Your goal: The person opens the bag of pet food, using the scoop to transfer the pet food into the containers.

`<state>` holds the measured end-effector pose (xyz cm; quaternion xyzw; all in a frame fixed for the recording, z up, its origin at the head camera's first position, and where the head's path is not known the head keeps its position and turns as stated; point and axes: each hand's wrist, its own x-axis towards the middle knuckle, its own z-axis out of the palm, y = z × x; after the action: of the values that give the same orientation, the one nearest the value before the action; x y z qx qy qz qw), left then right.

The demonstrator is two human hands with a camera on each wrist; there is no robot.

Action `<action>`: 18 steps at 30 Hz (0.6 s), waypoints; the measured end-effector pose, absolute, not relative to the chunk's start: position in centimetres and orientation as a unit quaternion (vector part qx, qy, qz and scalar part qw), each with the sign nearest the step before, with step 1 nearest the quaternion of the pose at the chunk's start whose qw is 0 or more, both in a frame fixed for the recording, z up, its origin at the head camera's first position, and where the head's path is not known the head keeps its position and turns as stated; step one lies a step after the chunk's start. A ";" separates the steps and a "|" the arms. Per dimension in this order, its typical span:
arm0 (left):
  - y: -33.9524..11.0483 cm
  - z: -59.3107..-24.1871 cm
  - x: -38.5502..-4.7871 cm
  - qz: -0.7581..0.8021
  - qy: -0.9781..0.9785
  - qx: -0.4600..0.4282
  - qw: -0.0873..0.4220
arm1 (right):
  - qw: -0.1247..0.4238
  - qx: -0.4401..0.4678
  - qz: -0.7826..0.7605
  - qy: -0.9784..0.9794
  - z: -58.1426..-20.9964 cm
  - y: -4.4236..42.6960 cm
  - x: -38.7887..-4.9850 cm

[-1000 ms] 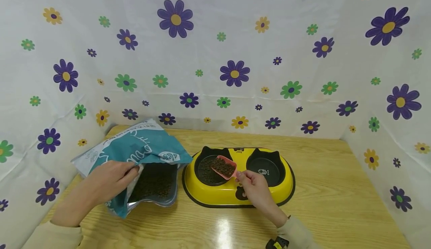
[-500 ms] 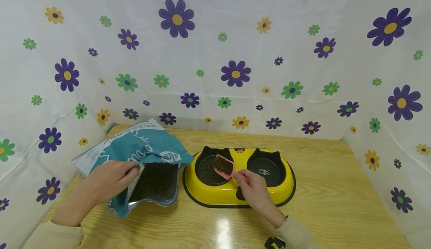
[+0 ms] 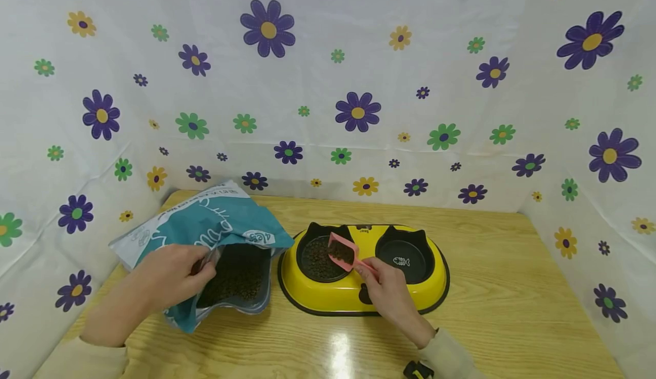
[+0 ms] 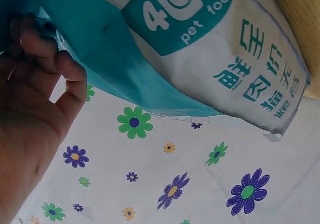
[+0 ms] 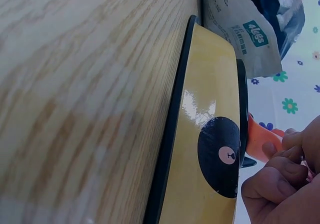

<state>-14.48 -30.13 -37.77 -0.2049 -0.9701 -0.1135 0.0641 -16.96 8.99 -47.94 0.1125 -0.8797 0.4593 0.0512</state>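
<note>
The left hand has its thumb and fingers bent close together, pinching the edge of the food bag by its mouth. In the left wrist view the fingertips are in the dark, so I can't tell how tight the pinch is. If it slips, I think the floppy edge could drop and cover the hole.

The right hand has its fingers curled in, holding the pink scoop by its thin handle. There is no wide gap between those fingers. The scoop is tipped over the left bowl, with brown bits in it. It is near the bowl's right side, so a quick shake or a twisty handle could spill bits onto the yellow stand. I can't tell if the scoop touches the bowl.

The left bowl has some bits in it too. If it gets too full, bits could roll over the rim.

The right bowl just shows a fish picture. The bag is just beside the stand, on the tabletop, and a hard tug could tip its food out.
</note>
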 end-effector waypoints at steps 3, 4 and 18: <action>-29.9 -37.9 -14.2 -0.100 -0.959 -0.239 0.113 | 0.048 0.113 0.461 -0.879 -48.0 9.0 -16.9; -29.8 -38.0 -14.2 -0.091 -0.952 -0.258 0.140 | 0.048 0.112 0.461 -0.879 -48.1 9.0 -16.9; -30.4 -39.2 -13.9 -0.051 -0.923 -0.268 0.272 | 0.050 0.116 0.469 -0.874 -47.9 9.2 -16.7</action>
<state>-13.90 -30.40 -39.20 -0.2676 -0.9229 -0.0515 0.2721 -16.72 9.25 -47.86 0.1162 -0.8742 0.4688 0.0498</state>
